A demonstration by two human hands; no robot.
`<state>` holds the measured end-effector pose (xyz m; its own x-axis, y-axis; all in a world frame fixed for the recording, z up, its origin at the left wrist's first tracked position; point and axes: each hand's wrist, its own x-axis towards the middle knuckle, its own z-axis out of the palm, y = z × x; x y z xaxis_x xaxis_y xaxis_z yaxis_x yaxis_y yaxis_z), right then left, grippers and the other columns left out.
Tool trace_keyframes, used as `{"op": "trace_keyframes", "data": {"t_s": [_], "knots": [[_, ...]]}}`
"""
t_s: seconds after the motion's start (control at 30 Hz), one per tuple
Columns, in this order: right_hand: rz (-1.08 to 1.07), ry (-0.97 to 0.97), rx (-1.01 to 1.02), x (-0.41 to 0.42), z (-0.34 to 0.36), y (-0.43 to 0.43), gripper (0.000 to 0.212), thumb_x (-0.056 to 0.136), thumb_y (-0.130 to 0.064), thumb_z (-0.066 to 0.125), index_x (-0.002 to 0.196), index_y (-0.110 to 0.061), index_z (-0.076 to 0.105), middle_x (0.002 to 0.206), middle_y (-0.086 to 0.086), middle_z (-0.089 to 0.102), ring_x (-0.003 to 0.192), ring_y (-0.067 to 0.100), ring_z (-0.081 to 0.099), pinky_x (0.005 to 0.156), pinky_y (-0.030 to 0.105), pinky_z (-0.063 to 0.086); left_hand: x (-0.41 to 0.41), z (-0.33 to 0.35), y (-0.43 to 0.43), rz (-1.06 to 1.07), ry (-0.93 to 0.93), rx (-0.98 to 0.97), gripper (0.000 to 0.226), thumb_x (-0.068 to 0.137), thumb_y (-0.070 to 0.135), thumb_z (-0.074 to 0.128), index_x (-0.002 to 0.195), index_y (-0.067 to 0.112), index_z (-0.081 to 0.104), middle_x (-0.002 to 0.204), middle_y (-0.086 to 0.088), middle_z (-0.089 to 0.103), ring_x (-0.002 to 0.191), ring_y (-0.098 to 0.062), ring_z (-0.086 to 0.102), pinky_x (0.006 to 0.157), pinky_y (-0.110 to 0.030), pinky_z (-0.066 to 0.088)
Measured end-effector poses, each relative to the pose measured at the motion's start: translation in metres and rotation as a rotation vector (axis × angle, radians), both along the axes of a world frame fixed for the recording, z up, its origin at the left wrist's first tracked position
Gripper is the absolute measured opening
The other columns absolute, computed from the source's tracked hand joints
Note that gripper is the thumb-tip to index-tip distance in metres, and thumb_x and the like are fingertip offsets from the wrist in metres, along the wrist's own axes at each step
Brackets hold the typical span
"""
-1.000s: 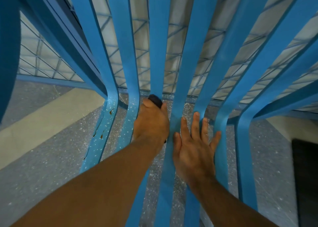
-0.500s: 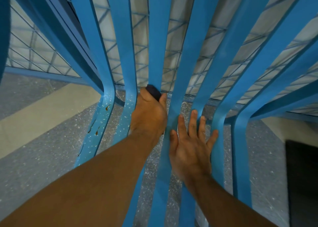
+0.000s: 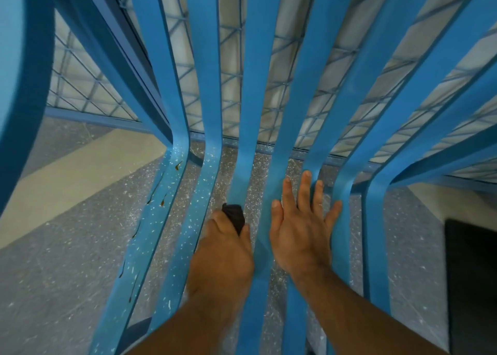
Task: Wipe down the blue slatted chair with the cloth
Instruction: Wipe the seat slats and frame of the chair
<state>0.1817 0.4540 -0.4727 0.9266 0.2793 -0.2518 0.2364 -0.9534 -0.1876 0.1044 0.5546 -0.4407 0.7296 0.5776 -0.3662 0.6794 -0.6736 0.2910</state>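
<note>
Dark cloth [image 3: 234, 216] clenched in left hand [image 3: 222, 255] on chair [image 3: 255, 91] slat; right hand [image 3: 301, 231] flat, grip released.

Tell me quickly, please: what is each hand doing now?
Left hand: closed around the dark cloth, on a chair slat.
Right hand: open, flat on the slats, holding nothing.

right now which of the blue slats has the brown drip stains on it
The leftmost seat slat, two slats left of the one the left hand wipes with the cloth. The others show only pale specks or plain blue.
</note>
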Motion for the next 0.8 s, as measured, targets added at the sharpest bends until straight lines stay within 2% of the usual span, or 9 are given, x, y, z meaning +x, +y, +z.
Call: {"op": "trace_keyframes", "data": {"t_s": [0.1, 0.17, 0.23, 0.33, 0.47, 0.57, 0.67, 0.8], "knots": [[-0.001, 0.006, -0.007, 0.001, -0.002, -0.001, 0.063, 0.099, -0.049, 0.004, 0.157, -0.025, 0.011, 0.160, 0.002, -0.018, 0.151, 0.029, -0.011, 0.115, 0.063, -0.012, 0.039, -0.006, 0.008, 0.055, -0.085, -0.073, 0.047, 0.099, 0.053, 0.032, 0.125, 0.015, 0.039, 0.111, -0.005, 0.056, 0.093, -0.025, 0.064, 0.070, -0.038, 0.054], [-0.004, 0.014, -0.023, 0.002, -0.001, -0.001, 0.063, 0.099, -0.049, 0.001, 0.157, -0.026, 0.007, 0.157, 0.000, -0.024, 0.150, 0.028, -0.013, 0.114, 0.063, -0.014, 0.073, -0.014, 0.014, 0.081, -0.146, -0.102, 0.043, 0.099, 0.051, 0.035, 0.119, 0.014, 0.042, 0.106, -0.005, 0.057, 0.091, -0.026, 0.063, 0.064, -0.035, 0.048], [-0.007, 0.041, -0.022, 0.003, 0.000, -0.002, 0.059, 0.101, -0.047, 0.001, 0.157, -0.028, 0.001, 0.158, -0.002, -0.028, 0.149, 0.026, -0.020, 0.114, 0.061, -0.018, 0.099, -0.016, 0.019, 0.105, -0.207, -0.106, 0.040, 0.099, 0.049, 0.037, 0.116, 0.013, 0.041, 0.105, -0.007, 0.056, 0.092, -0.029, 0.061, 0.063, -0.035, 0.039], [-0.008, 0.053, -0.015, 0.004, 0.000, -0.003, 0.056, 0.103, -0.046, 0.006, 0.157, -0.029, 0.000, 0.161, -0.001, -0.025, 0.149, 0.025, -0.021, 0.114, 0.060, -0.019, 0.111, -0.018, 0.019, 0.101, -0.219, -0.095, 0.043, 0.100, 0.050, 0.037, 0.120, 0.012, 0.036, 0.112, -0.010, 0.057, 0.095, -0.033, 0.061, 0.064, -0.037, 0.038], [-0.008, 0.024, -0.020, 0.003, -0.003, -0.002, 0.059, 0.101, -0.048, 0.005, 0.157, -0.029, 0.007, 0.163, 0.001, -0.019, 0.150, 0.027, -0.015, 0.115, 0.062, -0.015, 0.097, -0.015, 0.018, 0.029, -0.230, -0.033, 0.051, 0.100, 0.049, 0.037, 0.131, 0.009, 0.033, 0.121, -0.012, 0.054, 0.101, -0.034, 0.061, 0.074, -0.043, 0.049], [-0.002, 0.047, -0.051, 0.003, 0.000, -0.001, 0.059, 0.102, -0.048, 0.005, 0.157, -0.028, 0.006, 0.163, 0.002, -0.018, 0.150, 0.029, -0.014, 0.115, 0.063, -0.012, 0.067, -0.017, 0.014, -0.023, -0.160, 0.050, 0.057, 0.100, 0.050, 0.034, 0.137, 0.006, 0.032, 0.123, -0.013, 0.054, 0.102, -0.030, 0.062, 0.076, -0.039, 0.052], [-0.011, 0.037, -0.043, 0.002, 0.003, 0.000, 0.058, 0.102, -0.047, 0.011, 0.157, -0.027, 0.008, 0.164, 0.004, -0.017, 0.150, 0.029, -0.012, 0.115, 0.063, -0.011, 0.023, -0.014, 0.006, -0.002, -0.138, 0.022, 0.056, 0.099, 0.052, 0.034, 0.137, 0.011, 0.035, 0.119, -0.009, 0.055, 0.099, -0.026, 0.061, 0.075, -0.036, 0.052], [-0.009, 0.010, -0.023, 0.001, 0.001, -0.001, 0.058, 0.103, -0.046, 0.013, 0.157, -0.026, 0.012, 0.165, 0.004, -0.012, 0.151, 0.030, -0.009, 0.115, 0.064, -0.010, -0.036, -0.005, -0.007, -0.007, -0.021, 0.013, 0.065, 0.099, 0.053, 0.029, 0.149, 0.014, 0.017, 0.132, -0.007, 0.047, 0.111, -0.025, 0.058, 0.085, -0.038, 0.051]]}}
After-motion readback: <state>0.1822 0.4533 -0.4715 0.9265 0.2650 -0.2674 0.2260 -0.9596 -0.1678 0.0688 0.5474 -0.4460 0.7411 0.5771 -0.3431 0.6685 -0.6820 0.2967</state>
